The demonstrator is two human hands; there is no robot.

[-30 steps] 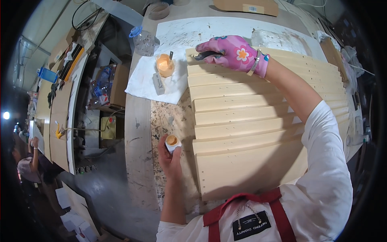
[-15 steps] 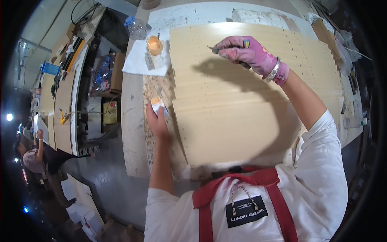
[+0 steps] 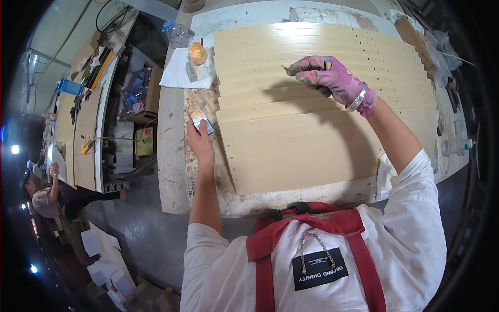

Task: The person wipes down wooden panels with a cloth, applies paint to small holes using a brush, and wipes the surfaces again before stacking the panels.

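A: Left side, quick?

B: Log a bare left hand (image 3: 201,140) grasping a small white-and-blue jar (image 3: 204,125). Tag orange-tan paste (image 3: 197,114) at the mouth.

A: Where, exactly?

B: Over the stained left strip of the worktable (image 3: 173,156), just beside the left edge of the cream boards (image 3: 306,156). Can't tell from this angle whether resting on the surface or lifted off.

A: Right side?

B: Log a right hand (image 3: 335,80) in a pink patterned glove, smudged dark at the fingertips. Looks pinched closed on a thin pointed tool (image 3: 285,67). Can see only the tip, poking out to the left; can't tell the kind. Add a silver bracelet (image 3: 356,99) at the wrist.

A: Touching the boards?

B: No, seems held above, with a shadow cast below.

A: Boards, how laid?

B: Overlapped in stepped rows, broadest visible face nearest the person. Note small dark holes toward the right and along the near left edge.

A: Far left corner?

B: Mark a white cloth (image 3: 171,78). On it, a cup of orange paste (image 3: 197,53) with a dark stick (image 3: 201,41) standing in it, plus a grey block (image 3: 192,72) just beside. Behind, a clear bottle with a blue cap (image 3: 179,34).

A: Far right?

B: Clear bottle with a green cap (image 3: 455,146), lying near the table edge.

A: Background?

B: Add a co-worker (image 3: 42,202) at another bench (image 3: 86,122), plus a yellow can (image 3: 144,141) lower down.
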